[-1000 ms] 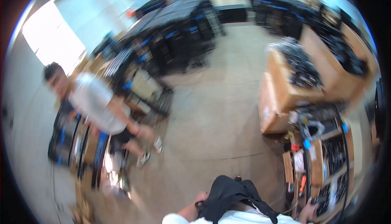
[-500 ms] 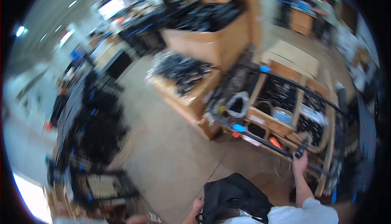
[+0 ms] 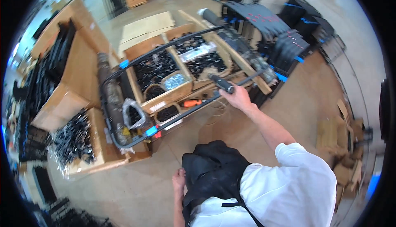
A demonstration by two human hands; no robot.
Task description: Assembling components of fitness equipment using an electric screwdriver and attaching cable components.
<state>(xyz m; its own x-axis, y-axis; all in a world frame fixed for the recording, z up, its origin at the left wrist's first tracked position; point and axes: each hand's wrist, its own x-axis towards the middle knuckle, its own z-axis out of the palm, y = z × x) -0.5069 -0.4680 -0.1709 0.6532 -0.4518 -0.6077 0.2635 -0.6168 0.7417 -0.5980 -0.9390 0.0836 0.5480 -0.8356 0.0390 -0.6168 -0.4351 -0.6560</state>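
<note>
My right hand (image 3: 238, 96) is wrapped round a black cylindrical hand tool (image 3: 221, 83), holding it over the near edge of the wooden parts bins. Under it runs a black tubular frame (image 3: 194, 108) with blue tape on it, lying across the bins. The wooden bin (image 3: 181, 70) is split into compartments of small black parts, with a clear bag of bluish pieces (image 3: 174, 81) in one. An orange-handled tool (image 3: 192, 103) lies close to the frame's near bar. Low beside my black apron (image 3: 212, 161), my left hand (image 3: 178, 179) hangs with its fingers curled; nothing shows in it.
On the left stand a tall cardboard box (image 3: 78, 68) of long black parts and a lower box (image 3: 105, 144) heaped with bagged black pieces. Stacked black panels (image 3: 255, 16) with blue tape are at the back right. Torn cardboard (image 3: 334, 134) lies by the right wall.
My view has swung right, so the bins and frame now sit nearer the middle. The right hand still grips the black tool, now over the bins' near edge. My left hand stays low beside the apron.
</note>
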